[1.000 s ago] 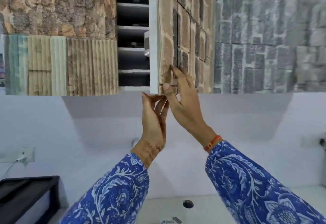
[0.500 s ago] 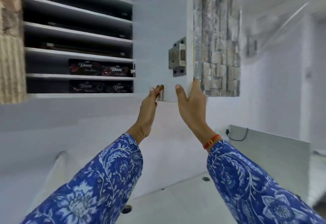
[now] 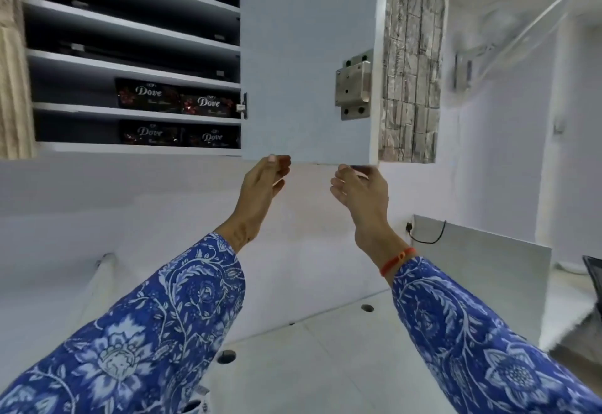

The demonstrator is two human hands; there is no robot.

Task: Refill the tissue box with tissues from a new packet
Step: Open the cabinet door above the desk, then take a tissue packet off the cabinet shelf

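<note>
A wall cabinet stands open, its white door (image 3: 306, 65) swung out towards me. Dark packets marked Dove (image 3: 177, 99) lie on the second-lowest shelf, and more Dove packets (image 3: 180, 134) on the lowest shelf. My left hand (image 3: 264, 182) is just under the door's bottom edge, fingers loosely curled with the fingertips touching the edge. My right hand (image 3: 360, 187) grips the door's bottom right corner from below. No tissue box is in view.
A metal lock block (image 3: 354, 86) is fixed to the door's inner face. The white shelves (image 3: 130, 70) above the packets hold flat dark items. Below lies a white counter (image 3: 309, 358) with round holes. A white appliance (image 3: 482, 270) with a black cable stands at right.
The stone-faced door went from barely ajar to wide open, baring the shelves and packets. Both hands stayed on its lower edge and moved apart as it swung out.
</note>
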